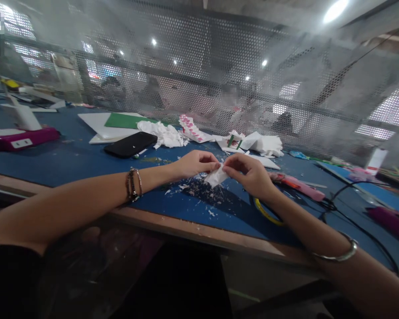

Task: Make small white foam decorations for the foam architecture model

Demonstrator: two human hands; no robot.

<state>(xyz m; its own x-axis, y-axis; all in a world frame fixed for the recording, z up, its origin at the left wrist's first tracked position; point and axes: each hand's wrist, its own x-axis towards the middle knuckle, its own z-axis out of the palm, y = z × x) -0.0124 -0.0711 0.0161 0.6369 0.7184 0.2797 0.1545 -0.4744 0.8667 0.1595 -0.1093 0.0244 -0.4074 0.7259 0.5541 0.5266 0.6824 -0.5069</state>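
Note:
Between my two hands is a small, crumpled piece of white paper, held just above the blue tabletop. My left hand pinches its upper left edge with thumb and fingers. From the other side, my right hand grips the upper right edge, fingertips almost meeting those of the left. Small white scraps are scattered over the table below the paper. Near my right wrist lie a yellow ring-shaped handle, partly hidden, and a pink-handled tool with a cable.
A black phone lies left of my hands. Behind are crumpled white paper, a green sheet and a pink-patterned piece. Purple boxes sit at both sides. Black cables run at right. A perforated screen stands behind.

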